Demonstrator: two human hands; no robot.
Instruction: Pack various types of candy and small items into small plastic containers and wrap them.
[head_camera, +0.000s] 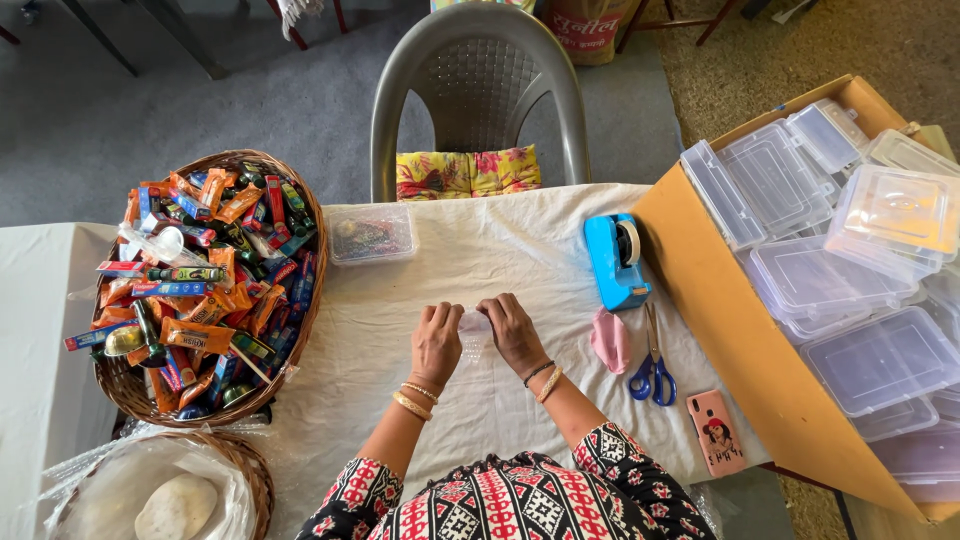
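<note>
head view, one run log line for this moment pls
left hand + right hand: hold clear plastic piece | on white cloth | scissors right

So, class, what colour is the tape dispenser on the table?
The tape dispenser is bright blue, seen best in the head view.

Floor: grey carpet (250, 90) over the left and middle, coarse brown matting (800, 50) at the upper right
Table: covered with a creased white cloth (480, 260), its far edge near the chair
Chair: grey plastic armchair (478, 70) with a perforated back, pushed up to the far side of the table
Cushion: yellow and pink floral cushion (468, 170) on the chair seat
Other furniture: dark legs (100, 35) at the top left, red-brown legs (690, 20) at the top right
Light: soft, even daylight, faint shadows
</note>
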